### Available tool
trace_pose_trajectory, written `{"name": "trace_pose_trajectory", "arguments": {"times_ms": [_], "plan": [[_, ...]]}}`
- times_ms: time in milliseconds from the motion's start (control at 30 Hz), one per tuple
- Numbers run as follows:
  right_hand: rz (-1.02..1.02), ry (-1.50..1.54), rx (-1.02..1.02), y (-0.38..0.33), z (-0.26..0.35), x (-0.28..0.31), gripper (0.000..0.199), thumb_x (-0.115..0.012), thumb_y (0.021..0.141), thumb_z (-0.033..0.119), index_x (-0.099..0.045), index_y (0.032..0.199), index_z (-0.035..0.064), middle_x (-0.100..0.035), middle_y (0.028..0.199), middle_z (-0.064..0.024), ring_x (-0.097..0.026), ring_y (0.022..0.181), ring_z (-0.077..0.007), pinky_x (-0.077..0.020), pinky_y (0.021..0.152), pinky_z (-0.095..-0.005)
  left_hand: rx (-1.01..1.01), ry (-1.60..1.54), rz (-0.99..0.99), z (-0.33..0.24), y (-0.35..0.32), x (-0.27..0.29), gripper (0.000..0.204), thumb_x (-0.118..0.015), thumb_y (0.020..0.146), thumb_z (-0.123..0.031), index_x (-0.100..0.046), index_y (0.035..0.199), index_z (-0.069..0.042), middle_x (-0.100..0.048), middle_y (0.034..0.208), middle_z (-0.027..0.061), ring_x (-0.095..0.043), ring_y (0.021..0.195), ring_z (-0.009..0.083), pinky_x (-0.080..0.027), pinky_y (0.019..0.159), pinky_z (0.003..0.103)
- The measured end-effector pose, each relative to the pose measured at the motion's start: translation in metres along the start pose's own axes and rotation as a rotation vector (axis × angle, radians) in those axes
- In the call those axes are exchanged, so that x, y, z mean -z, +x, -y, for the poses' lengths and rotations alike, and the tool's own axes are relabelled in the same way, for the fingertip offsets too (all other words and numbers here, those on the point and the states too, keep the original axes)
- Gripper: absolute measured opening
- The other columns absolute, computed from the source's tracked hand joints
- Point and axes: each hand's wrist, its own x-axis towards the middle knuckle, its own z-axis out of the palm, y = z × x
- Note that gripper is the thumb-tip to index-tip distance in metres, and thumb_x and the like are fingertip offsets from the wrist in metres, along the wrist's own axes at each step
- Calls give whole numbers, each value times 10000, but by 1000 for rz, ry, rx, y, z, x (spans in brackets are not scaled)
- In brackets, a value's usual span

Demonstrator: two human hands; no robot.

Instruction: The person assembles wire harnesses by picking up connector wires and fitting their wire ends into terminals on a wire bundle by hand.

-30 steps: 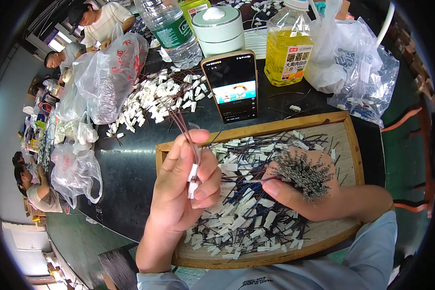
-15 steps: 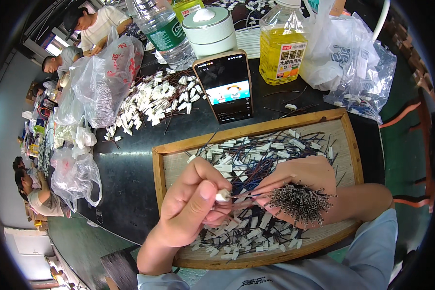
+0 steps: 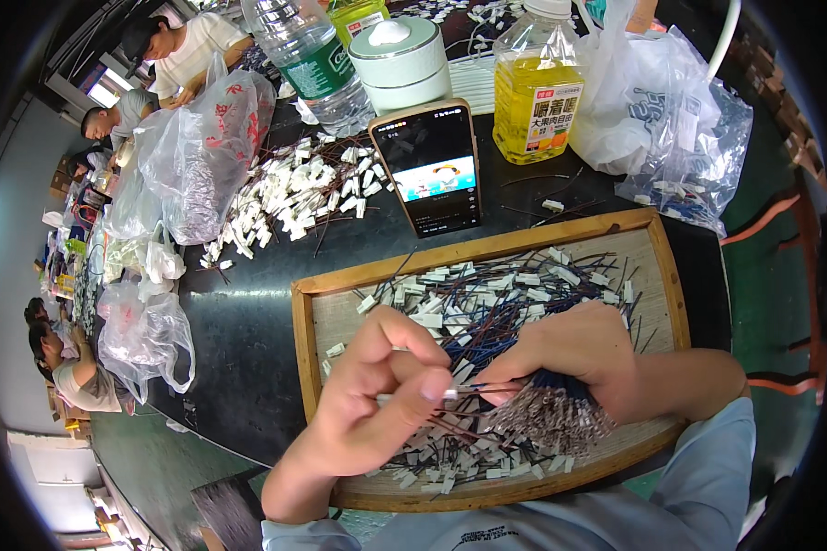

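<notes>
My left hand is closed in a pinch between thumb and fingers on a small white connector, mostly covered by the fingertips. Thin dark wires run from there toward my right hand, which is wrapped round a thick bundle of wires with bare metal terminals at their ends. Both hands are above a wooden-rimmed tray. Heaped in it are many white connectors with blue and brown wires attached.
Behind the tray a phone stands upright before a pale green lidded container. A bottle of yellow drink and plastic bags are at the far right. More connectors lie heaped leftward, beside bags. Other people sit at far left.
The wire bundle has tilted in my right hand, its terminals swinging from facing up to pointing down. My left fingertips have shifted slightly right and down, and less of the connector shows.
</notes>
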Motion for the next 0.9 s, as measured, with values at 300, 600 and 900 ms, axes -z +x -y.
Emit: {"name": "trace_pose_trajectory", "arguments": {"times_ms": [300, 600, 900], "plan": [[51, -20, 33, -5, -6, -7, 393, -701, 597, 81, -617, 981, 82, -624, 871, -59, -618, 712, -243, -468, 538, -327, 62, 161, 65, -9, -1, -9, 126, -464, 931, -28, -381, 1022, 0, -513, 743, 12, -432, 595, 5, -340, 526, 164], [-154, -215, -39, -1, -3, 2, 325, -716, 641, 106, -624, 949, 55, -654, 837, -83, -644, 709, -247, -490, 602, -290, -57, 76, -223, -10, -2, 9, 181, -418, 975, -174, -450, 1046, -10, -520, 866, 19, -445, 590, 6, -352, 518, 151], [-289, 0, -270, 3, 5, -4, 197, -746, 738, 98, -632, 883, 27, -662, 802, -74, -645, 695, -127, -488, 620, -255, -92, -69, -376, -2, 9, 24, 459, -277, 1005, -353, -570, 973, -1, -309, 498, -59, -229, 380, 31, -184, 365, 196]]}}
